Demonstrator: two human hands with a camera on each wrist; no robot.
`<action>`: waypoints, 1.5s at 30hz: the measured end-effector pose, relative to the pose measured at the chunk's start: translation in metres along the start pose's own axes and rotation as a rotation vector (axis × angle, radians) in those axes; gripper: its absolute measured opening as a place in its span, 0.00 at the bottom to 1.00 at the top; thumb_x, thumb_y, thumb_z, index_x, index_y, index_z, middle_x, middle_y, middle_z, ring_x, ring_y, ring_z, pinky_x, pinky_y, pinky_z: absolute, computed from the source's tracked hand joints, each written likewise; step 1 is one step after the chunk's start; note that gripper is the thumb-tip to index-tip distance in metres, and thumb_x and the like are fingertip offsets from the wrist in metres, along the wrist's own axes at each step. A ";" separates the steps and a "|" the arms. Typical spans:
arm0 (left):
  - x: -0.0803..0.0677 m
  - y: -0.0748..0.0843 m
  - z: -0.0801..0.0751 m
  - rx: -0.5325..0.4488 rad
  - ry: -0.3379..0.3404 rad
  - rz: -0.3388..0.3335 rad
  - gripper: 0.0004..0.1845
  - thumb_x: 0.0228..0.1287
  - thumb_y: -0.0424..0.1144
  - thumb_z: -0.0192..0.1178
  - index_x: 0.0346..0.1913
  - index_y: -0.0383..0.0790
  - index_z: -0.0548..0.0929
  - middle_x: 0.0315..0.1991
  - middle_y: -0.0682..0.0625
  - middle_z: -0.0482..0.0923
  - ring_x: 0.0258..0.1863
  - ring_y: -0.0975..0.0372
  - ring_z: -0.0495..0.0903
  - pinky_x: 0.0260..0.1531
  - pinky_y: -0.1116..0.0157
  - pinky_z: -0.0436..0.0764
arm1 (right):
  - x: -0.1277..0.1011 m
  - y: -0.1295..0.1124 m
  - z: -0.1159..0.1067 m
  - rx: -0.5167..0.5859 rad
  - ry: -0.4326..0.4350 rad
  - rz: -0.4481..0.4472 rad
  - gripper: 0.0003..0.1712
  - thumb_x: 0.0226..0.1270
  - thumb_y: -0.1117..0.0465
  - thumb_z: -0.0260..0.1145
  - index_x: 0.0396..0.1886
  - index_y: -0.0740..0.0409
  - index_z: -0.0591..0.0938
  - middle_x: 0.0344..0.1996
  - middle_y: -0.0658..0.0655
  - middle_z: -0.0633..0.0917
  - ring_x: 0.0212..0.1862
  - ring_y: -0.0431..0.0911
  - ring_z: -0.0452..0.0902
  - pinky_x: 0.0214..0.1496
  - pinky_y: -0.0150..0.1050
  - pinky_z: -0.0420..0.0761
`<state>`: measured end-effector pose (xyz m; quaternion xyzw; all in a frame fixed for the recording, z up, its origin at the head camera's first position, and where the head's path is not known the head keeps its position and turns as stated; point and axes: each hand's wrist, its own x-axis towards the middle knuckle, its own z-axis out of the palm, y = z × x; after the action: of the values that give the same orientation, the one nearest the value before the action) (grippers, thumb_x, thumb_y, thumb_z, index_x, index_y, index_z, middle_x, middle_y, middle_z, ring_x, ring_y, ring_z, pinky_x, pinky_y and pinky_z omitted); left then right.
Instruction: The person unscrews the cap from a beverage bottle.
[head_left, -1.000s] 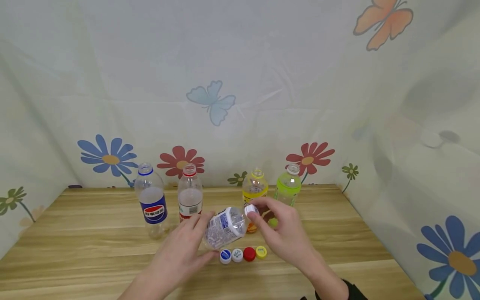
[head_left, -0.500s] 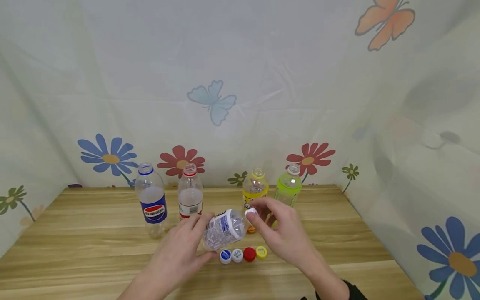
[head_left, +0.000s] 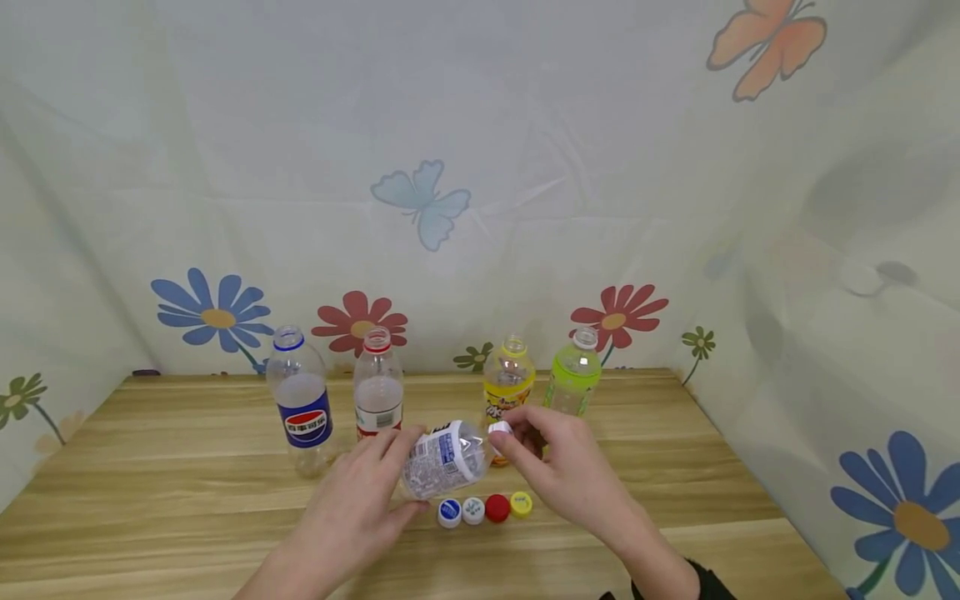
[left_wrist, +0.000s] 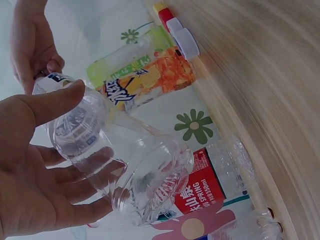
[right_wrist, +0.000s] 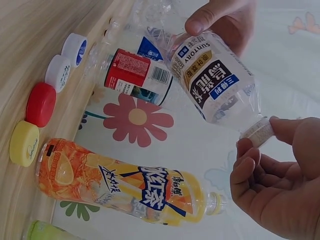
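My left hand (head_left: 356,500) grips a clear plastic bottle (head_left: 442,461) round its body. The bottle is tilted well over, its neck toward the right; the right wrist view shows its white, gold and blue label (right_wrist: 209,75). My right hand (head_left: 573,467) pinches a white cap (right_wrist: 259,132) at the bottle's mouth between thumb and fingertips. In the left wrist view the left hand's fingers (left_wrist: 90,170) curl under the clear body, and the right hand (left_wrist: 35,45) appears beyond the neck.
Capless bottles stand behind: one blue-labelled (head_left: 303,417), one red-and-white (head_left: 378,392), one yellow (head_left: 510,375), one green (head_left: 576,375). In front lie a blue-topped cap (head_left: 449,512), white cap (head_left: 473,510), red cap (head_left: 497,507) and yellow cap (head_left: 521,504) on the wooden table (head_left: 187,517).
The right-hand fingers have shifted slightly and lowered a little round the white cap. The bottle stays tilted in the left hand, almost in the same place.
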<state>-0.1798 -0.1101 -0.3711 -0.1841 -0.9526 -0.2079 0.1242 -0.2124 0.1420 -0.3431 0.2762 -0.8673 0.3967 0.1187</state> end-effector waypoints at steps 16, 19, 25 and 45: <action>-0.002 0.000 0.000 0.006 0.005 0.001 0.41 0.53 0.43 0.81 0.70 0.41 0.74 0.63 0.46 0.78 0.63 0.49 0.76 0.64 0.43 0.74 | -0.001 -0.001 0.000 0.024 0.015 -0.008 0.09 0.72 0.56 0.70 0.45 0.54 0.87 0.31 0.44 0.82 0.32 0.41 0.76 0.31 0.34 0.81; -0.002 -0.001 0.000 0.010 0.019 0.009 0.41 0.53 0.43 0.81 0.69 0.41 0.75 0.63 0.46 0.78 0.63 0.49 0.77 0.64 0.43 0.74 | -0.002 -0.001 -0.001 0.023 0.018 -0.011 0.08 0.72 0.56 0.70 0.45 0.53 0.87 0.31 0.44 0.82 0.33 0.42 0.76 0.30 0.33 0.80; -0.002 -0.002 0.002 0.020 0.039 0.022 0.41 0.52 0.42 0.82 0.68 0.41 0.75 0.62 0.46 0.79 0.62 0.49 0.77 0.63 0.42 0.74 | -0.002 -0.001 -0.001 0.022 0.017 -0.040 0.07 0.72 0.58 0.70 0.46 0.54 0.86 0.31 0.44 0.81 0.33 0.42 0.75 0.29 0.33 0.79; -0.002 -0.005 0.004 0.012 0.045 0.068 0.41 0.51 0.40 0.82 0.68 0.38 0.75 0.58 0.47 0.79 0.59 0.53 0.77 0.62 0.48 0.77 | 0.000 0.005 -0.001 0.025 -0.018 -0.132 0.07 0.72 0.65 0.69 0.47 0.58 0.84 0.33 0.44 0.81 0.34 0.41 0.75 0.33 0.33 0.80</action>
<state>-0.1805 -0.1133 -0.3767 -0.2109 -0.9439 -0.2020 0.1539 -0.2151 0.1458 -0.3458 0.3377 -0.8433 0.3963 0.1333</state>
